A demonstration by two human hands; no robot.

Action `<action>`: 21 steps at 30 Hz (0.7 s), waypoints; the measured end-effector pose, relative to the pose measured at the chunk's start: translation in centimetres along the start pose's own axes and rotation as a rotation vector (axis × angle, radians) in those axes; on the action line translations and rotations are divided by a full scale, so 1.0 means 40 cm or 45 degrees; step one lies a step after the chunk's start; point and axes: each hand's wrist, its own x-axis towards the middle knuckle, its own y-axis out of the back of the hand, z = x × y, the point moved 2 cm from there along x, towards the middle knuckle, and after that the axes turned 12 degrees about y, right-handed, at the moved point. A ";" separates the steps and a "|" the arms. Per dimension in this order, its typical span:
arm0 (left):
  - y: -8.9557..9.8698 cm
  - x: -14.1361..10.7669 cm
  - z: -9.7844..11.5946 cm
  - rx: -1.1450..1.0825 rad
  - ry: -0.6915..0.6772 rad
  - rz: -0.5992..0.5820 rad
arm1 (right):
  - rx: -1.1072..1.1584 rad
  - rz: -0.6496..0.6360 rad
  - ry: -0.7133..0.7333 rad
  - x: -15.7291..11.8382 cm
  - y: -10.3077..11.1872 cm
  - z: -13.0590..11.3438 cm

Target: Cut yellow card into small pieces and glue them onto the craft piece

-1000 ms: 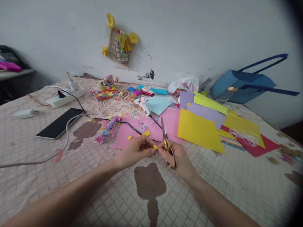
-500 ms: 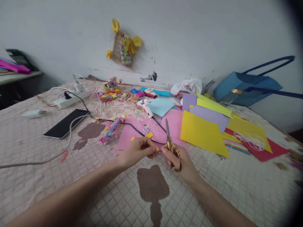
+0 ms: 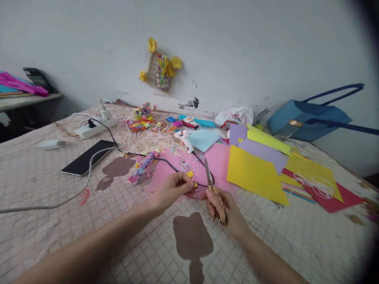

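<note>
My left hand (image 3: pixel 178 187) is closed in a pinch on a small piece of yellow paper (image 3: pixel 195 184), most of it hidden by the fingers. In my right hand (image 3: pixel 220 207) is a pair of scissors (image 3: pixel 208 175) with gold handles, its silver blades pointing up and away from me. The blades look closed and are apart from the yellow piece. Just beyond my left hand another yellow paper scrap (image 3: pixel 190 174) lies on a pink sheet (image 3: pixel 162 173) strewn with tiny paper bits.
A white glue gun (image 3: pixel 184 140) with a black cord lies beyond the hands. Yellow sheets (image 3: pixel 254 173) and other coloured paper spread to the right. A black tablet-like device (image 3: pixel 89 157), a power strip (image 3: pixel 96 127) and a purple decorated stick (image 3: pixel 143 167) are left. A blue bag (image 3: pixel 308 118) stands back right.
The whole view has shifted slightly, so things sit lower in the picture. My right hand with the scissors has drawn a little away from my left hand, which keeps its pinch.
</note>
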 end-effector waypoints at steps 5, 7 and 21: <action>0.021 0.006 0.006 -0.168 -0.064 0.028 | -0.016 -0.158 -0.068 -0.012 0.005 0.015; 0.025 0.008 0.005 -0.187 -0.067 0.040 | -0.054 -0.203 -0.067 -0.015 0.006 0.021; 0.034 0.013 -0.002 -0.190 -0.031 0.009 | -0.281 -0.280 -0.050 -0.012 0.020 0.023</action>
